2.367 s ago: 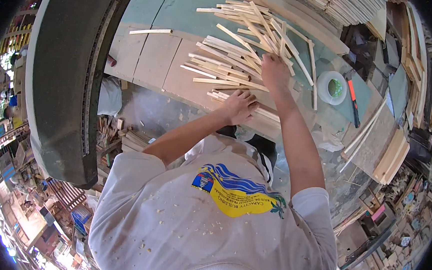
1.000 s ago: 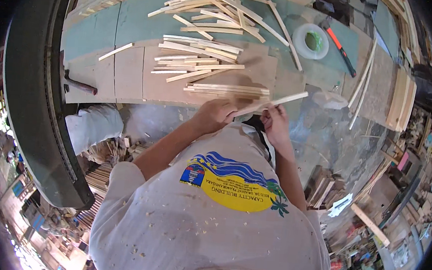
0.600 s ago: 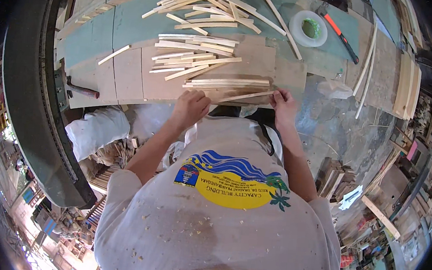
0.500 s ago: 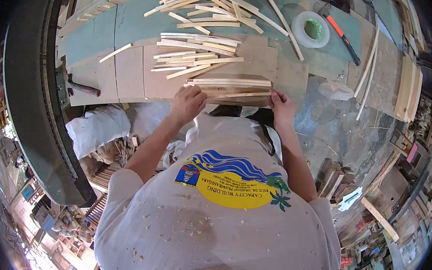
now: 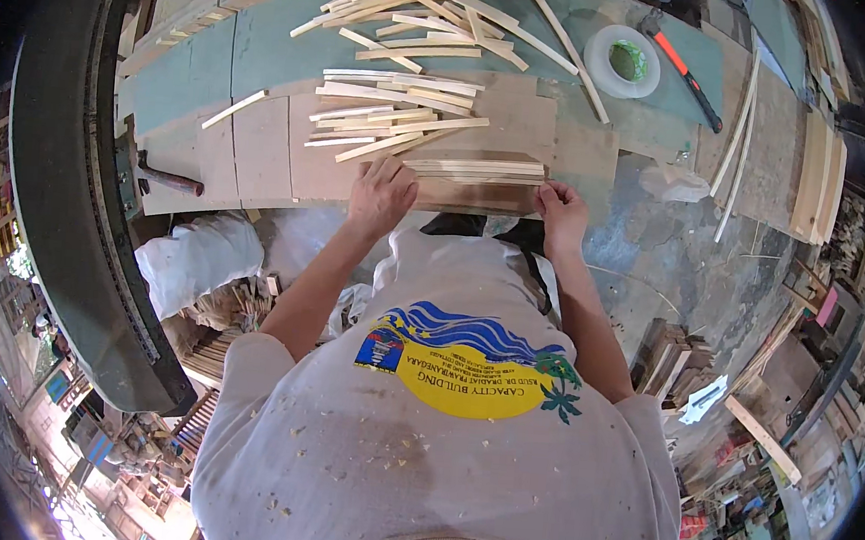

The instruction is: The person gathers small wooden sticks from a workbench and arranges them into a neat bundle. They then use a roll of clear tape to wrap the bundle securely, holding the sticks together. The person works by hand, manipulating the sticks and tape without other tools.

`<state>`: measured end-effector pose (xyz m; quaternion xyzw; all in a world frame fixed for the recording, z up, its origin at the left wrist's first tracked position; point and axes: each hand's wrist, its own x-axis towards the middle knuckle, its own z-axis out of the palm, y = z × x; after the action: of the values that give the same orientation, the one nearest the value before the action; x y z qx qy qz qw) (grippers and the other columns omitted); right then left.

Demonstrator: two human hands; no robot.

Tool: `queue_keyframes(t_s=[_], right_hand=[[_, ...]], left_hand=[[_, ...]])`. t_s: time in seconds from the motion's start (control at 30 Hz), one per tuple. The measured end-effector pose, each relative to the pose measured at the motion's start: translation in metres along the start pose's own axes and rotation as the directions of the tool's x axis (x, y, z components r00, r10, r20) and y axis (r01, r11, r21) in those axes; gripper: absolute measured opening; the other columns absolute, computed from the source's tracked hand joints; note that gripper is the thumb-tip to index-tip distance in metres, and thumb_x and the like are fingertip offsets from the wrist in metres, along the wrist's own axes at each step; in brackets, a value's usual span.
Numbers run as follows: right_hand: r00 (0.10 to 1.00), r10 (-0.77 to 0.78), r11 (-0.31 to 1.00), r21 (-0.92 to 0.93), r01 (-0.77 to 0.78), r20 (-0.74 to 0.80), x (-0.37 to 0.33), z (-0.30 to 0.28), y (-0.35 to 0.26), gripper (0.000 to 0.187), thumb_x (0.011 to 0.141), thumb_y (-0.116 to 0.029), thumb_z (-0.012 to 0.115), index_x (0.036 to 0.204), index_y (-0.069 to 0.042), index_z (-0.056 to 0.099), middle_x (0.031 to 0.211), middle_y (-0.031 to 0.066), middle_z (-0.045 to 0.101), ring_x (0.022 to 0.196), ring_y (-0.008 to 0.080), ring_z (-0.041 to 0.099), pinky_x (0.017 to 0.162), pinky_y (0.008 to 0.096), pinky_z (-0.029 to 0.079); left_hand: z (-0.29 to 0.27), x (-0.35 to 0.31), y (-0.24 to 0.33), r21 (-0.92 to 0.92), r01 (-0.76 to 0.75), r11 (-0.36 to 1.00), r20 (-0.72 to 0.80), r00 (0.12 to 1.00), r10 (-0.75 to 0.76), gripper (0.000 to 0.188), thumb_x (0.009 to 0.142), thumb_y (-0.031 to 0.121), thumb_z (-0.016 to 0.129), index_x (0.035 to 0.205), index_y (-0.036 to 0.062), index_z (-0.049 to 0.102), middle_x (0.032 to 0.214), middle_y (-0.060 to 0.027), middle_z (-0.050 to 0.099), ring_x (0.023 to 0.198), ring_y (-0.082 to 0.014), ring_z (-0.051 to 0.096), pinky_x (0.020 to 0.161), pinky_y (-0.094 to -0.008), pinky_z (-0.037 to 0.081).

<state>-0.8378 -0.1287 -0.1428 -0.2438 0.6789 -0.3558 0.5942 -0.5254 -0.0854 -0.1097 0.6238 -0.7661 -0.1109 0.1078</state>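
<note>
A short row of thin pale wooden strips lies side by side at the near edge of the worktable. My left hand is closed over the left ends, its fingertips hidden behind the knuckles. At the opposite end, my right hand pinches the nearest strip's tip between thumb and fingers. Just beyond the row is a looser group of wooden strips, some crossing at a slant. Farther back spreads a larger jumbled pile of strips.
A roll of clear tape and a red-and-black hammer lie at the back right. Another hammer rests near the left edge. One strip lies alone on the cardboard. A long dark machine beam stands at the left.
The nearest strip, slanted and apart before, now lies against the others in the row. My left hand has shifted slightly up and right; my right hand has barely moved.
</note>
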Motion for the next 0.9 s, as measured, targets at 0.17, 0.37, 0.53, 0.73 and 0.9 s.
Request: queue_keyframes(t_s=[0.17,0.37,0.53,0.73,0.9], right_hand=[[1.0,0.002,0.999,0.036,-0.002,0.002,0.001,0.002,0.001,0.012,0.097,-0.006,0.065,0.104,0.004,0.065,0.09,0.0087,0.07,0.078,0.0142,0.067,0.07,0.0265,0.056],[0.995,-0.095,0.992,-0.086,0.095,-0.002,0.004,-0.001,0.009,0.018,0.096,-0.008,0.066,0.109,0.005,0.064,0.09,0.0084,0.07,0.08,0.0146,0.067,0.071,0.027,0.057],[0.964,-0.264,0.79,-0.578,0.204,-0.021,-0.003,0.006,-0.024,0.019,0.091,-0.014,0.068,0.103,0.0,0.07,0.088,0.0135,0.072,0.082,0.0217,0.069,0.079,0.0361,0.053],[0.72,-0.547,0.531,-0.487,0.693,0.428,0.023,0.082,-0.081,0.017,0.092,-0.014,0.067,0.104,-0.003,0.069,0.1,0.0143,0.069,0.09,0.0319,0.068,0.08,0.04,0.053],[0.499,-0.498,0.063,-0.544,0.837,0.709,0.069,0.159,-0.096,0.021,0.093,-0.015,0.063,0.112,-0.006,0.066,0.111,0.016,0.066,0.106,0.0356,0.063,0.09,0.0477,0.052]], left_hand=[[0.0,0.026,0.034,-0.109,-0.045,0.993,-0.014,0.999,0.044,0.042,0.081,0.031,0.076,0.115,0.0095,0.064,0.114,-0.0084,0.059,0.111,-0.0286,0.057,0.094,-0.0461,0.043],[0.014,0.051,0.04,-0.147,-0.129,0.981,0.096,0.985,0.144,0.052,0.083,0.035,0.075,0.125,0.0085,0.061,0.123,-0.0105,0.058,0.119,-0.0304,0.054,0.101,-0.0477,0.041],[0.035,0.047,0.033,-0.149,-0.164,0.975,0.094,0.979,0.179,0.049,0.084,0.034,0.074,0.124,0.009,0.061,0.119,-0.0098,0.058,0.116,-0.03,0.055,0.1,-0.0477,0.042],[0.038,0.045,0.035,-0.134,-0.119,0.984,0.093,0.987,0.132,0.039,0.087,0.031,0.071,0.121,0.0126,0.066,0.119,-0.006,0.058,0.115,-0.0278,0.055,0.099,-0.0436,0.044],[0.057,0.044,0.027,-0.049,-0.164,0.985,0.002,0.986,0.164,0.03,0.089,0.032,0.066,0.112,0.0137,0.071,0.111,-0.0044,0.06,0.112,-0.024,0.056,0.097,-0.0396,0.044]])
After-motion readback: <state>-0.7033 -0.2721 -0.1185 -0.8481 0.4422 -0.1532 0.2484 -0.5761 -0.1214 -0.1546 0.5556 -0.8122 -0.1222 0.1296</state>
